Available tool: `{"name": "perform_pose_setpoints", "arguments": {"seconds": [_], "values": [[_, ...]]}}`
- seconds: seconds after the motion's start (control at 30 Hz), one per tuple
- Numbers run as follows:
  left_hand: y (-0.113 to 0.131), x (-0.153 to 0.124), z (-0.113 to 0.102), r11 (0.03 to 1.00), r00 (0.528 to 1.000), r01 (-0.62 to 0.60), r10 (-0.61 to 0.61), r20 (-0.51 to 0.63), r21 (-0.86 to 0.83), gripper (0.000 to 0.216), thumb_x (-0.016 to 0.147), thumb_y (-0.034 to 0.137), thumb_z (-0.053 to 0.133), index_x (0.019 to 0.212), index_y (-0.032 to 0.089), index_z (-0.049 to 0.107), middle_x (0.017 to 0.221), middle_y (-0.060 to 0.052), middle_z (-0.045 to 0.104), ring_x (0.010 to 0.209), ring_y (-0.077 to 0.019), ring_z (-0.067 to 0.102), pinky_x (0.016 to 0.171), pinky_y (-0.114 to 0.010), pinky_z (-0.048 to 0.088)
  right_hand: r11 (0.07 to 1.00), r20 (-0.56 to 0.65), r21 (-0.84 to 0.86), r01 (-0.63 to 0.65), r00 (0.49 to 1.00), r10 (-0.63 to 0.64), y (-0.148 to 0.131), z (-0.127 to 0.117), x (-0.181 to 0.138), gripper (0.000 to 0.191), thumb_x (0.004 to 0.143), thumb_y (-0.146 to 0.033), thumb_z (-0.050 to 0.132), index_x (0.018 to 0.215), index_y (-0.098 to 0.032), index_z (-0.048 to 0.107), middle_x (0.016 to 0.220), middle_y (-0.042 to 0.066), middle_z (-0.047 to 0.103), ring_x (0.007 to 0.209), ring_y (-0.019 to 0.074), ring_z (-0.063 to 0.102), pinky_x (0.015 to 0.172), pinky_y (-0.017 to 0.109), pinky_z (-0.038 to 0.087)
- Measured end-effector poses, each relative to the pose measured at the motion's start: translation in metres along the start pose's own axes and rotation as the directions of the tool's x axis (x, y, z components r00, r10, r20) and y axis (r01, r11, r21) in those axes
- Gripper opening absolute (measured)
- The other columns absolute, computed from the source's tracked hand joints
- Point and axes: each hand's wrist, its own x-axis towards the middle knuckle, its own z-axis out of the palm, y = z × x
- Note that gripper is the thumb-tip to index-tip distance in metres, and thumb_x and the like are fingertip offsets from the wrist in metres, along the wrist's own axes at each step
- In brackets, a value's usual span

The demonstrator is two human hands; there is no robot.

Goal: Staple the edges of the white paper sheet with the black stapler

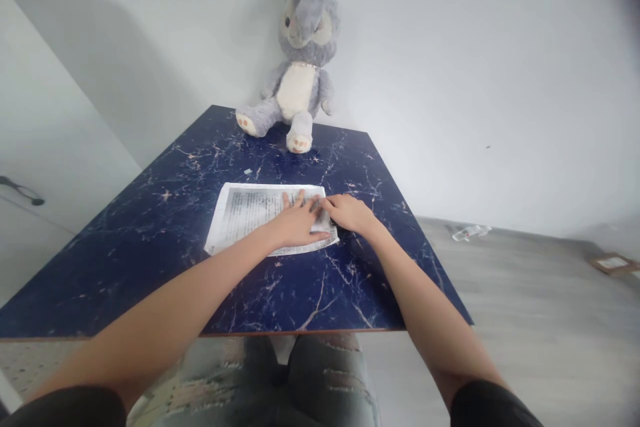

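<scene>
A printed sheet of paper [245, 213] lies on the dark blue marbled table [150, 233]. My left hand [297, 221] rests flat on the right part of the sheet, fingers stretched out and slightly apart. My right hand [347, 211] lies at the sheet's right edge, its fingers pointing left and touching the paper next to my left fingertips. Whether the right fingers pinch the edge or only press on it is not clear.
A grey plush rabbit [300, 53] sits at the table's far edge against the white wall. On the grey floor to the right lie a small clear packet [467, 232] and a flat brown frame [614, 263]. My knees in torn jeans [300, 380] show under the table's near edge.
</scene>
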Motion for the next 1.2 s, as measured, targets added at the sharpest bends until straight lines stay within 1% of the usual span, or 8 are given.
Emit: {"name": "perform_pose_setpoints", "arguments": {"seconds": [0.13, 0.37, 0.53, 0.73, 0.83, 1.0, 1.1, 1.2], "values": [[0.001, 0.000, 0.000, 1.000, 1.000, 0.005, -0.005, 0.004, -0.005, 0.090, 0.096, 0.074, 0.045, 0.168, 0.023, 0.025, 0.175, -0.016, 0.016, 0.158, -0.0547, 0.001, 0.116, -0.084, 0.004, 1.000, 0.001, -0.006, -0.013, 1.000, 0.013, -0.001, 0.001, 0.001, 0.060, 0.108, -0.055, 0.026, 0.114, -0.025, 0.077, 0.123, 0.012, 0.076, 0.111, 0.0323, 0.071, 0.093, 0.038, 0.050], [0.000, 0.002, 0.003, 1.000, 1.000, -0.002, 0.002, -0.010, 0.005, 0.091, 0.096, 0.076, 0.043, 0.167, 0.022, 0.028, 0.174, -0.017, 0.018, 0.157, -0.0556, 0.003, 0.115, -0.085, 0.003, 1.000, 0.000, -0.013, -0.020, 1.000, 0.020, -0.002, 0.001, 0.002, 0.061, 0.107, -0.054, 0.025, 0.111, -0.024, 0.077, 0.122, 0.013, 0.076, 0.111, 0.0342, 0.070, 0.093, 0.042, 0.051], [0.000, 0.002, 0.003, 1.000, 1.000, -0.001, 0.001, -0.013, -0.005, 0.092, 0.095, 0.076, 0.044, 0.168, 0.023, 0.026, 0.175, -0.016, 0.018, 0.158, -0.0553, 0.002, 0.115, -0.085, 0.004, 0.999, -0.013, -0.046, -0.004, 1.000, 0.003, -0.004, 0.002, 0.001, 0.055, 0.106, -0.048, 0.029, 0.106, -0.023, 0.078, 0.119, 0.014, 0.077, 0.107, 0.0330, 0.072, 0.090, 0.041, 0.052], [0.000, 0.000, 0.003, 1.000, 1.000, -0.009, 0.008, -0.020, -0.029, 0.088, 0.095, 0.076, 0.045, 0.166, 0.025, 0.033, 0.175, -0.015, 0.017, 0.158, -0.0552, 0.003, 0.115, -0.085, 0.003, 0.988, -0.085, -0.141, -0.055, 0.995, 0.043, -0.014, 0.008, -0.002, 0.050, 0.103, -0.043, 0.035, 0.100, -0.019, 0.079, 0.108, 0.015, 0.078, 0.100, 0.0317, 0.073, 0.087, 0.039, 0.052], [-0.002, 0.001, 0.004, 0.999, 0.999, -0.014, 0.013, -0.032, -0.034, 0.089, 0.095, 0.077, 0.045, 0.165, 0.024, 0.035, 0.175, -0.015, 0.017, 0.157, -0.0556, 0.003, 0.114, -0.086, 0.002, 0.978, -0.121, -0.203, -0.050, 0.992, 0.025, -0.017, 0.013, -0.004, 0.052, 0.102, -0.042, 0.035, 0.101, -0.016, 0.079, 0.109, 0.017, 0.077, 0.101, 0.0317, 0.072, 0.088, 0.039, 0.051], [-0.001, 0.001, 0.003, 1.000, 1.000, -0.012, 0.012, -0.015, -0.024, 0.088, 0.096, 0.078, 0.041, 0.164, 0.021, 0.037, 0.175, -0.015, 0.019, 0.158, -0.0542, 0.002, 0.116, -0.085, 0.000, 0.960, -0.195, -0.276, -0.047, 0.981, -0.008, -0.025, 0.022, -0.007, 0.054, 0.103, -0.042, 0.033, 0.107, -0.015, 0.080, 0.109, 0.018, 0.077, 0.105, 0.0350, 0.071, 0.088, 0.043, 0.051], [0.000, 0.000, 0.001, 0.999, 1.000, -0.003, 0.002, -0.016, -0.035, 0.089, 0.096, 0.077, 0.043, 0.166, 0.023, 0.034, 0.175, -0.015, 0.017, 0.158, -0.0545, 0.002, 0.116, -0.084, 0.002, 0.966, -0.191, -0.252, -0.053, 0.982, 0.004, -0.026, 0.020, -0.006, 0.055, 0.104, -0.042, 0.033, 0.107, -0.015, 0.080, 0.110, 0.019, 0.077, 0.104, 0.0343, 0.072, 0.088, 0.042, 0.050], [-0.001, -0.001, 0.000, 0.999, 1.000, -0.010, 0.009, -0.014, -0.032, 0.090, 0.096, 0.075, 0.046, 0.168, 0.023, 0.027, 0.175, -0.014, 0.015, 0.157, -0.0558, 0.003, 0.114, -0.086, 0.002, 0.992, -0.134, -0.114, -0.050, 0.990, 0.035, -0.014, 0.009, 0.000, 0.056, 0.105, -0.047, 0.032, 0.107, -0.018, 0.079, 0.111, 0.017, 0.078, 0.102, 0.0313, 0.072, 0.088, 0.037, 0.049]]}}
